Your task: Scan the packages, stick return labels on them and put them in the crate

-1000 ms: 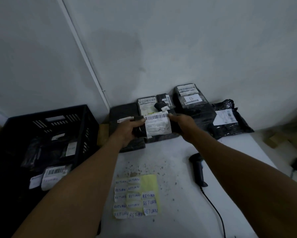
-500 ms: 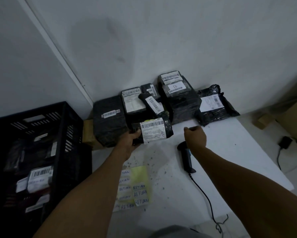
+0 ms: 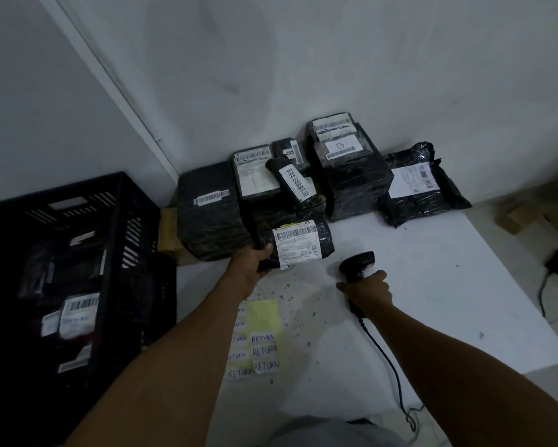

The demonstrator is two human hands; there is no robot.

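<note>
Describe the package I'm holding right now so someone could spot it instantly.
Start at the pile of black packages against the wall. The held package is at its front edge, gripped by the left hand. Unlike its neighbours, its white label has a yellow strip on top.

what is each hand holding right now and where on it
The left hand grips the labelled black package by its left end. The right hand holds the barcode scanner by its handle.

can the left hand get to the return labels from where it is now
Probably not yet: the left hand is shut on a black package, so it isn't free. The return labels lie uncovered on the table just beneath its forearm.
</note>
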